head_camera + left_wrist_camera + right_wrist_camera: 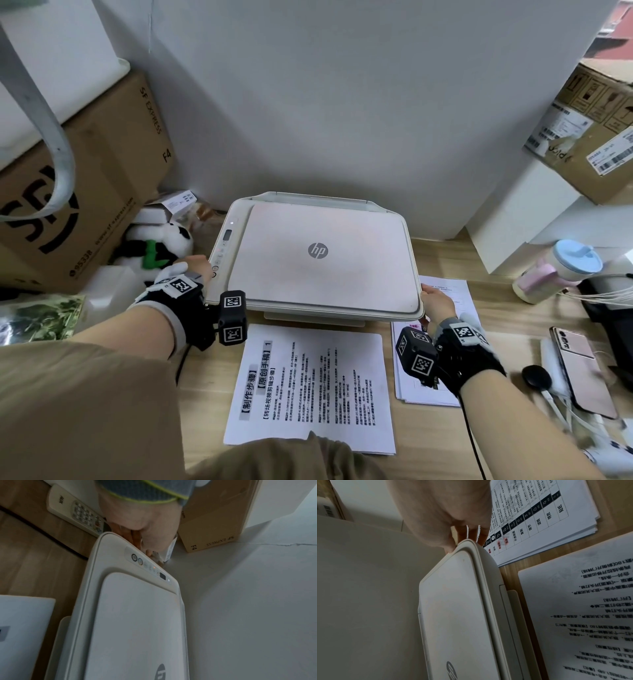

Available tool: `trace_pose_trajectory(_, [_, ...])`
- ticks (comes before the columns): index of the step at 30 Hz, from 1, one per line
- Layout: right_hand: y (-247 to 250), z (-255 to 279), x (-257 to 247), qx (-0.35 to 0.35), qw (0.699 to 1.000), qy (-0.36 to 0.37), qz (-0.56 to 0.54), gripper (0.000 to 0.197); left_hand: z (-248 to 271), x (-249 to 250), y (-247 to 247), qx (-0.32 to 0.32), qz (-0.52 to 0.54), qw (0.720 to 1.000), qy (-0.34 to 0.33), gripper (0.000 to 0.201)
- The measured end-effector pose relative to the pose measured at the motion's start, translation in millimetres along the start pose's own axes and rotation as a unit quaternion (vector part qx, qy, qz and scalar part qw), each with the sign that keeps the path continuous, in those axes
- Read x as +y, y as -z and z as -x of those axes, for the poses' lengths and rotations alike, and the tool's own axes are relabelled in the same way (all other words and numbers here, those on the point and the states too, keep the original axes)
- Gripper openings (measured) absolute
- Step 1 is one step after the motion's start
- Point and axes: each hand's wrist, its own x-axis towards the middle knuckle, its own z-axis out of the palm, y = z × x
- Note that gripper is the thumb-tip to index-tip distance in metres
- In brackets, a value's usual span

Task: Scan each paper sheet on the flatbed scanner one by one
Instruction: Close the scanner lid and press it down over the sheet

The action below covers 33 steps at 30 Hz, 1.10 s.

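While the left hand (191,270) curls fingers behind the scanner's (322,260) left edge, the right hand (438,303) grips its near right corner, fingertips hidden, perhaps beneath the closed lid.

Wooden desk (445,260), light grain, set against a white wall. Landmark: the scanner (318,260), standing at the desk's middle rear, lid closed. Directly before it lies a printed sheet (308,387). To its right front, a stack of papers (445,294); further right, a cup (555,270) and a phone (582,370). To its left, a plush panda (154,246), a remote control (77,511) and a cardboard box (85,192).
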Motion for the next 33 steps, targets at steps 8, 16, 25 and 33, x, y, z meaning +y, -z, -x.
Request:
trace_pose_trajectory(8, [4, -12, -1, -0.026, 0.998, -0.011, 0.052, 0.043, 5, 43, -3, -0.016, 0.024, 1.0, 0.001, 0.037])
trace_pose_trajectory(16, [4, -6, -5, -0.033, 0.996, 0.0, 0.083, 0.041, 20, 56, -16, -0.055, 0.018, 0.997, 0.054, 0.03])
trace_pose_trajectory(25, [14, 11, -18, -0.046, 0.998, 0.013, 0.039, 0.036, 26, 62, -17, -0.078, 0.03, 0.995, 0.052, 0.03])
trace_pose_trajectory(33, [16, 7, -33, 0.021, 0.991, -0.001, -0.132, 0.024, 19, 72, 6, -0.115, 0.091, 0.989, 0.016, 0.024])
